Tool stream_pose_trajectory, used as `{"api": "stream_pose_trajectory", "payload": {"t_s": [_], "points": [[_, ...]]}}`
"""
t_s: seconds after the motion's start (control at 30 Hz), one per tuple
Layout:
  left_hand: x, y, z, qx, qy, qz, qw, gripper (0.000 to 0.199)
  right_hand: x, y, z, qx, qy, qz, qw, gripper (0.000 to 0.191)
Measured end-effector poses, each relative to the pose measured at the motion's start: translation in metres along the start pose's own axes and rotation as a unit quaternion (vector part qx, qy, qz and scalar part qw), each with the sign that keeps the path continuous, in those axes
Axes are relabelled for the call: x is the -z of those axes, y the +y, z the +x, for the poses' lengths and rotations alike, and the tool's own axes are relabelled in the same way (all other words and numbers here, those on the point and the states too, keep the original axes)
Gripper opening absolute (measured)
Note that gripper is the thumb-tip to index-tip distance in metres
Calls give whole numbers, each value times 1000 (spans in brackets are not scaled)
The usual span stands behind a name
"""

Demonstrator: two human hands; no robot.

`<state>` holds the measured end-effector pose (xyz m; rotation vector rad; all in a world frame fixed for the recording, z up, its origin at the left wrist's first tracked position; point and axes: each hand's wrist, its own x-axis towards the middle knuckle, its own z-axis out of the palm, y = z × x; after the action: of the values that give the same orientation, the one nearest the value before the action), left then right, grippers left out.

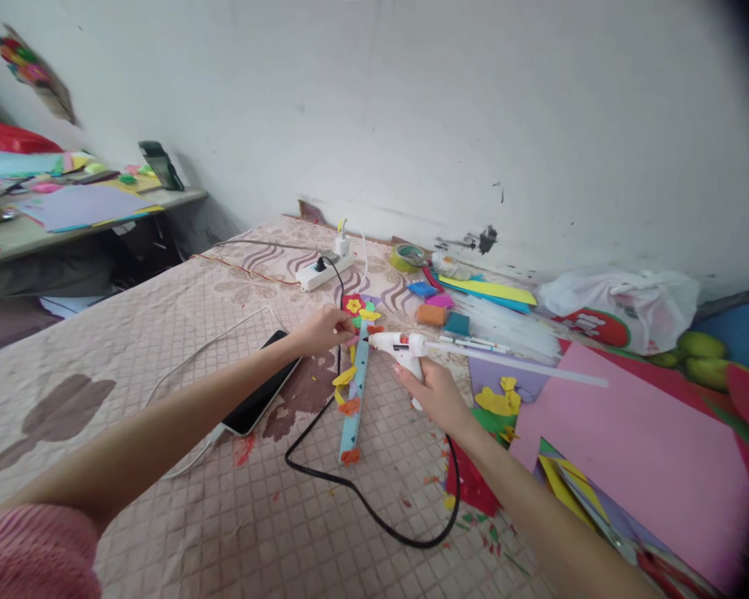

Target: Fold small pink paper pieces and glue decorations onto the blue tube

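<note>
My right hand (434, 387) is wrapped round the handle of a white hot glue gun (403, 349), with a long glue stick (524, 363) poking out of its back. The nozzle points left at a light blue strip (353, 416) lying on the tablecloth, near the strip's far end. Orange and yellow paper pieces sit along this strip, and a red flower with a yellow centre (353, 305) is at its top. Just left of the nozzle, my left hand (328, 329) is closed in a pinch beside the strip; whatever its fingertips hold is too small to make out.
A phone (263, 383) lies under my left forearm. The gun's black cord (374, 512) loops across the cloth towards a power strip (325, 270). Rightwards are pink paper (637, 449), scissors (599, 516), clay blocks (432, 314), tape (407, 257) and a plastic bag (624, 304).
</note>
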<state>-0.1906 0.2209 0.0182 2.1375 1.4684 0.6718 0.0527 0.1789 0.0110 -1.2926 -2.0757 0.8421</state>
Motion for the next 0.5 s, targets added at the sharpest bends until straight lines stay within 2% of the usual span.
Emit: {"api": "stream_pose_trajectory", "payload": {"t_s": [0.33,0.5], "points": [[-4,-3,2,-11,0,-5,1000,14,1,-6,-2,10,6,-17,1000,30],[2,8,-5,-24,20,6,999,14,6,-4,-7,-64,-10,83,994,33]]}}
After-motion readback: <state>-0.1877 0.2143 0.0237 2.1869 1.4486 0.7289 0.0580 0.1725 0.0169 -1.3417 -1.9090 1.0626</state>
